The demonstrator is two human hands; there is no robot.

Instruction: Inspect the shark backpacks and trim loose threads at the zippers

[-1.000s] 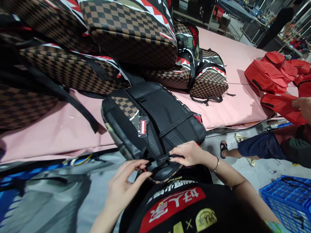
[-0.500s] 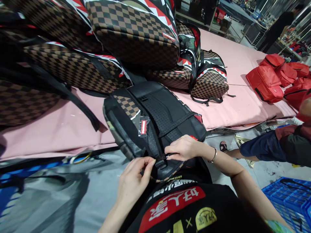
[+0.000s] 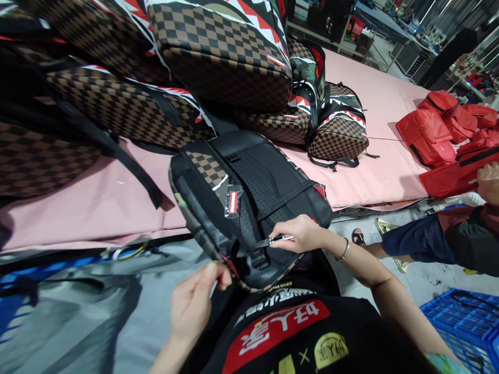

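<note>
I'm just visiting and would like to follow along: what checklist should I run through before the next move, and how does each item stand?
1. Tool secure: ok; the right hand has a small tool in its grip.
2. Left hand's hold: cannot tell; the left hand is curled beside the backpack's near edge, its fingertips partly hidden.
3. Backpack supported: ok; it lies partly on the pink table, back panel up.
4. Red label away from the tool: ok.
5. Tool apart from the strap buckle: cannot tell; they look very close.
</note>
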